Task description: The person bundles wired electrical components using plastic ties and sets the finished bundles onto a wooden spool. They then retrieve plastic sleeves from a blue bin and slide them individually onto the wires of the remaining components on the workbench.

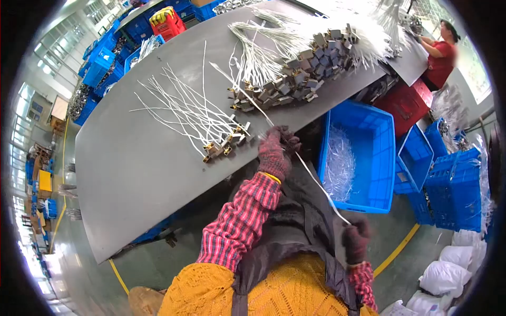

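Note:
My left hand (275, 151), in a dark red knitted glove, is closed round a white cable (320, 185) at the table's front edge. The cable stretches down to the right to my right hand (357, 241), gloved as well and closed on it. Another stretch of white cable runs from my left hand up to the left across the table. Left of my left hand lies a small bunch of white cables (182, 113) with metal connectors (225, 145). Beyond it is a large heap of dark connector blocks (303, 71) with white cables. What lies inside my left fist is hidden.
The grey table (126, 174) curves across the view. A blue bin (371, 163) with clear plastic strips stands right of my hands. Farther right are a red bin (408, 108), blue crates (453, 187) and white sacks (448, 268). A person in red (441, 58) works at the upper right.

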The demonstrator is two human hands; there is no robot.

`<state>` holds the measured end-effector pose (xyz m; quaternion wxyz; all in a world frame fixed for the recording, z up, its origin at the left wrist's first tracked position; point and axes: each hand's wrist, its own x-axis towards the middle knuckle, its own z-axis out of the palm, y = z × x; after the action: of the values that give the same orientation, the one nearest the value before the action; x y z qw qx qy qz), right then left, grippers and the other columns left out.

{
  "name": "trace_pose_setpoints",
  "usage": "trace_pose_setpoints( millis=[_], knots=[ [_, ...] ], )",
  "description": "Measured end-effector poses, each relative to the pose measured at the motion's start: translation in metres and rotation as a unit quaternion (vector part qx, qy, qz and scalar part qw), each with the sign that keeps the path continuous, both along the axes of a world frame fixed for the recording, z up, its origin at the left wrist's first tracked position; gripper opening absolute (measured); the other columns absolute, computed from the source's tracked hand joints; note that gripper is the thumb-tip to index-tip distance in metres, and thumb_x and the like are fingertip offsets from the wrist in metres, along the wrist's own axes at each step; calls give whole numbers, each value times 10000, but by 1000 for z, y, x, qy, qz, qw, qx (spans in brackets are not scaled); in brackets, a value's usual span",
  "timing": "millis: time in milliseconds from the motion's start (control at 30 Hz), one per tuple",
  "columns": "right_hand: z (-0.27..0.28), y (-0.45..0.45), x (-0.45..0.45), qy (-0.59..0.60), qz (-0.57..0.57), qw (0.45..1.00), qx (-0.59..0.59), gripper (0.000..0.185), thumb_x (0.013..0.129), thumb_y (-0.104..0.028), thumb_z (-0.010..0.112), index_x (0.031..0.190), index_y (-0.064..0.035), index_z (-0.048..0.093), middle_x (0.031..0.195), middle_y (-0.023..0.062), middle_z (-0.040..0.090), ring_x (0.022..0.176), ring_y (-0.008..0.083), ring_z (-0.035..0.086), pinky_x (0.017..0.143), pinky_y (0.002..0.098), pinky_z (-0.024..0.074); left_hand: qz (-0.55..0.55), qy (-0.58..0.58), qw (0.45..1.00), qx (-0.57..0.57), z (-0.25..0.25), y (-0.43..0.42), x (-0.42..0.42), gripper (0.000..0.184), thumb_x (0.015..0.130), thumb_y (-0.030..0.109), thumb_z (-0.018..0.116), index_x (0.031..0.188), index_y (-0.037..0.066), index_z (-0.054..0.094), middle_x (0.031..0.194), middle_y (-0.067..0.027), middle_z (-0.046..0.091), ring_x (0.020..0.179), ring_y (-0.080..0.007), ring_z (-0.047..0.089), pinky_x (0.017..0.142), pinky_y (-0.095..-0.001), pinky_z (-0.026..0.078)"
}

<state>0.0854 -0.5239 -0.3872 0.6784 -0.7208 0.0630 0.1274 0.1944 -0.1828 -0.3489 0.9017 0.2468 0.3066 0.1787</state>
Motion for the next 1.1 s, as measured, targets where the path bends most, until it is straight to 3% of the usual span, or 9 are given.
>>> trace_pose_setpoints(
  millis=[33,233,500,667,733,800,933,1033,1100],
  knots=[
    [8,-22,-3,34,-67,997,-3,132,814,-66,633,944,-83,619,747,18,596,473,102,490,404,246,376,5,-26,1000,15,-3,-1,-1,226,972,237,540,1054,37,606,893,-121,651,750,-248,656,675,-384,577],
    [-75,-203,-57,141,-140,978,-61,189,834,-129,658,1016,-80,654,785,51,637,473,119,512,385,260,396,69,-76,994,31,-18,30,-9,235,968,233,555,1057,23,612,937,-149,673,819,-307,677,745,-462,594],
    [-84,-221,-77,155,-171,972,-32,175,844,-119,650,1009,-62,649,821,65,646,466,129,499,373,264,398,101,-42,991,73,3,52,-16,243,965,236,569,1054,15,615,945,-164,672,805,-309,682,718,-445,598],
    [-85,-203,-60,178,-145,971,-61,153,860,-123,617,994,-54,644,782,59,619,466,130,484,386,266,381,-6,-62,992,111,5,39,-27,270,966,257,579,1058,6,613,932,-152,676,818,-304,680,741,-454,591],
    [-76,-171,-34,152,-74,980,-102,176,868,-127,580,1006,-37,641,770,61,609,500,125,500,424,272,390,-64,-109,984,123,-5,22,-34,287,974,274,567,1040,1,628,931,-131,682,857,-274,675,777,-417,578],
    [-50,-95,-1,111,-8,994,-9,220,872,-131,555,1044,-20,633,746,58,594,532,124,513,470,269,412,-143,-145,955,216,-12,-4,-42,299,984,282,551,1023,-1,640,938,-120,684,880,-241,667,789,-375,566],
    [7,79,51,98,111,974,173,381,909,-91,580,1272,15,534,1079,89,620,909,155,603,794,295,503,-227,-88,929,279,-34,-61,-62,284,998,262,545,1004,5,666,940,-74,684,880,-128,638,817,-267,507],
    [17,159,78,-61,186,964,180,439,903,-37,579,1331,-24,485,1081,62,600,881,134,595,800,295,512,-152,-78,932,319,-14,-31,-63,275,998,265,545,1001,22,674,957,-76,687,892,-113,634,798,-265,513],
    [5,183,81,-41,193,960,197,507,886,-1,589,1370,-56,447,1094,54,596,879,126,597,801,297,520,-78,-95,946,299,-30,8,-57,242,991,238,556,980,28,677,951,-100,691,876,-167,658,795,-311,545]
  ],
)
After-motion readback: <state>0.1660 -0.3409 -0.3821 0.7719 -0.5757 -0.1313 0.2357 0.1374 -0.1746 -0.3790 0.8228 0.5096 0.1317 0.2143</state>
